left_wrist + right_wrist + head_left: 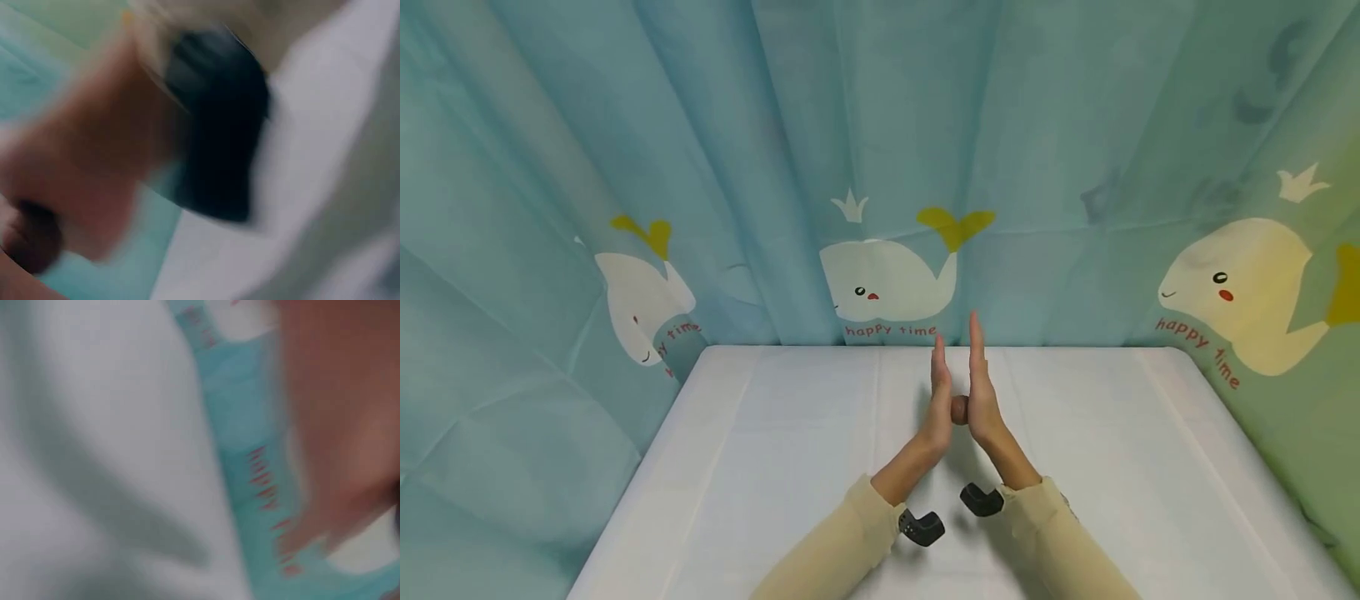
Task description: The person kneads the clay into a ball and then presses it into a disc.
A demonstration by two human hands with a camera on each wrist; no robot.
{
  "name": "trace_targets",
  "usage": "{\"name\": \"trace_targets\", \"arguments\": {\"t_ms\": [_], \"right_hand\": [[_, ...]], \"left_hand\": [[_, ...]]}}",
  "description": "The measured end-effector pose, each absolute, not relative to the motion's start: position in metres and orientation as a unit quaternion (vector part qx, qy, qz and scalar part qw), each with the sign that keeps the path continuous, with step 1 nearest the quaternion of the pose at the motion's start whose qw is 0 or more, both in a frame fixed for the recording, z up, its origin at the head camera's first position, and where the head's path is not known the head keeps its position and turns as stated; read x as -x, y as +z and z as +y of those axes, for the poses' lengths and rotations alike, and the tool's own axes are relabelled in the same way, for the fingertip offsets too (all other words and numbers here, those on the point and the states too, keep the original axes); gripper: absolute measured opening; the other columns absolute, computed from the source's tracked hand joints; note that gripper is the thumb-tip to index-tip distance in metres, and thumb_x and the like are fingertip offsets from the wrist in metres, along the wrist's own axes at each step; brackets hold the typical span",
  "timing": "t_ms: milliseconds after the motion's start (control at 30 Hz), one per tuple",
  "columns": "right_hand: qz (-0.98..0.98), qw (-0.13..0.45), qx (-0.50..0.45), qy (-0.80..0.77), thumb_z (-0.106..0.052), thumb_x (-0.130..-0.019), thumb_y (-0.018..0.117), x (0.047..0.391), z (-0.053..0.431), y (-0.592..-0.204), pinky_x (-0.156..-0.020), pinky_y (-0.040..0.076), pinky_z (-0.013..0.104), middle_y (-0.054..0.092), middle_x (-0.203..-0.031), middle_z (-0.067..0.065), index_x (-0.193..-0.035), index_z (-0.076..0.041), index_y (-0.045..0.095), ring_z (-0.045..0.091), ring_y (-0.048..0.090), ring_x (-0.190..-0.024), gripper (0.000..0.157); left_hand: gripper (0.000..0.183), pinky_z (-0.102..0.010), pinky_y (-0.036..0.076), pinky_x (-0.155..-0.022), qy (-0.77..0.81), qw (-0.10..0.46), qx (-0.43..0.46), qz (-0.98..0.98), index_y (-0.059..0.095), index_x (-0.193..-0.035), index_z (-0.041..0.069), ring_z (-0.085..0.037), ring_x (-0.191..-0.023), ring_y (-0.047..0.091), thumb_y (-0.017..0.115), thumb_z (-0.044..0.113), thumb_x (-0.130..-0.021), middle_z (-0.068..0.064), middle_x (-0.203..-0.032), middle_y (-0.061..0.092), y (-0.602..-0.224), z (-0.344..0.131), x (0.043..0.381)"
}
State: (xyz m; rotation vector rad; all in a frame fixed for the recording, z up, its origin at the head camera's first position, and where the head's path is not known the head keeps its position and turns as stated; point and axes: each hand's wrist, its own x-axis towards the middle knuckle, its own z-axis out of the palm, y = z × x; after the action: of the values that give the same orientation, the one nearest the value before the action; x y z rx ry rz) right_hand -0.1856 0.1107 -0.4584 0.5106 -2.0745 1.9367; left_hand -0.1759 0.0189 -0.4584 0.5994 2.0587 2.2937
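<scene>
A small brown ball (959, 410) sits between two upright palms above the white table. My left hand (937, 408) lies flat against the ball's left side, its fingers straight and pointing away from me. Facing it, my right hand (983, 400) presses from the other side, fingers also straight, with its tips reaching a little farther. The left wrist view is blurred but shows the dark, rounded ball (39, 240) held at the palms. In the right wrist view a blurred hand fills the right side, and only a dark sliver of the ball shows at the edge.
The white table (790, 433) spreads out under both forearms, which cast shadows on it. A blue-green curtain (880, 125) with whale prints hangs behind and along both sides. Black wrist devices, a left one (922, 528) and a right one (981, 500), jut inward from the cream sleeves.
</scene>
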Motion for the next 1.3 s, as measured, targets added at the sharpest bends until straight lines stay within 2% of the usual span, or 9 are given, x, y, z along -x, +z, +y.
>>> {"name": "trace_targets", "arguments": {"t_ms": [33,233,267,567,600,767,967,1267,1300], "right_hand": [[-0.712,0.119,-0.167,0.672,-0.037,-0.113,0.006,0.186,0.112,-0.466,-0.122,0.008,0.051,-0.008,-0.172,-0.006,-0.166,-0.032,-0.001,0.01,0.014,-0.153,0.054],[-0.684,0.088,-0.16,0.706,-0.034,-0.113,0.002,0.16,0.099,-0.488,-0.119,0.016,0.043,-0.01,-0.172,0.001,-0.166,-0.025,-0.003,0.015,0.015,-0.152,0.055],[-0.682,0.093,-0.168,0.706,-0.033,-0.113,0.004,0.155,0.096,-0.485,-0.121,0.001,0.05,-0.01,-0.172,0.001,-0.166,-0.023,-0.003,0.015,-0.007,-0.155,0.055],[-0.714,0.143,-0.154,0.668,-0.033,-0.114,0.01,0.173,0.109,-0.46,-0.123,-0.003,0.054,-0.006,-0.172,-0.003,-0.167,-0.026,-0.001,0.017,-0.007,-0.157,0.054],[-0.719,0.142,-0.147,0.664,-0.032,-0.114,0.009,0.177,0.112,-0.461,-0.123,0.002,0.052,-0.006,-0.172,-0.005,-0.166,-0.028,-0.002,0.016,-0.004,-0.156,0.054],[-0.708,0.11,-0.124,0.687,-0.032,-0.113,0.004,0.184,0.121,-0.481,-0.108,0.033,0.042,-0.01,-0.171,-0.011,-0.166,-0.031,-0.003,0.014,0.019,-0.15,0.054],[-0.702,0.141,-0.164,0.678,-0.03,-0.114,0.01,0.153,0.098,-0.481,-0.121,-0.007,0.055,0.002,-0.173,0.003,-0.167,-0.019,0.009,0.025,-0.01,-0.156,0.054],[-0.734,0.173,-0.175,0.632,-0.036,-0.113,0.01,0.173,0.109,-0.46,-0.122,-0.011,0.053,0.004,-0.173,0.001,-0.167,-0.021,0.008,0.025,-0.009,-0.157,0.057],[-0.736,0.167,-0.173,0.632,-0.036,-0.113,0.009,0.177,0.112,-0.46,-0.122,-0.011,0.053,0.003,-0.173,0.001,-0.167,-0.022,0.007,0.026,-0.009,-0.157,0.056]], "left_hand": [[0.062,-0.057,-0.005,-0.123,0.735,-0.001,-0.192,0.65,-0.008,-0.166,0.017,-0.024,-0.156,-0.015,0.005,0.045,-0.112,-0.002,-0.172,-0.012,-0.455,0.019,0.175],[0.066,-0.06,-0.006,-0.122,0.704,-0.025,-0.203,0.681,-0.006,-0.166,0.016,-0.025,-0.157,-0.014,0.006,0.05,-0.111,-0.002,-0.172,-0.009,-0.443,0.015,0.186],[0.068,-0.062,-0.006,-0.121,0.694,-0.031,-0.197,0.691,-0.005,-0.166,0.016,-0.027,-0.157,-0.013,0.005,0.053,-0.11,-0.004,-0.172,-0.009,-0.445,0.014,0.19],[0.067,-0.062,-0.004,-0.121,0.705,0.037,-0.19,0.683,-0.008,-0.166,0.022,-0.026,-0.157,-0.011,0.002,0.055,-0.109,-0.004,-0.172,-0.013,-0.474,0.02,0.178],[0.065,-0.059,-0.001,-0.122,0.718,0.045,-0.186,0.669,-0.008,-0.166,0.024,-0.028,-0.155,0.01,0.003,0.054,-0.109,-0.001,-0.172,-0.013,-0.473,0.021,0.174],[0.063,-0.053,-0.002,-0.123,0.76,0.079,-0.164,0.624,-0.01,-0.165,0.029,-0.02,-0.155,0.008,0.003,0.055,-0.109,0.007,-0.17,-0.016,-0.451,0.024,0.165],[0.06,-0.055,-0.006,-0.123,0.753,0.03,-0.153,0.639,-0.007,-0.166,0.018,-0.022,-0.157,-0.011,0.005,0.041,-0.113,0.001,-0.172,-0.01,-0.456,0.02,0.184],[0.067,-0.056,0.0,-0.122,0.737,0.048,-0.162,0.655,-0.005,-0.167,0.022,-0.022,-0.156,-0.004,0.002,0.055,-0.109,-0.003,-0.172,-0.008,-0.468,0.024,0.179],[0.068,-0.051,0.015,-0.121,0.74,0.052,-0.157,0.651,-0.005,-0.167,0.024,-0.021,-0.152,0.018,0.002,0.058,-0.108,-0.006,-0.171,0.011,-0.465,0.025,0.176]]}}
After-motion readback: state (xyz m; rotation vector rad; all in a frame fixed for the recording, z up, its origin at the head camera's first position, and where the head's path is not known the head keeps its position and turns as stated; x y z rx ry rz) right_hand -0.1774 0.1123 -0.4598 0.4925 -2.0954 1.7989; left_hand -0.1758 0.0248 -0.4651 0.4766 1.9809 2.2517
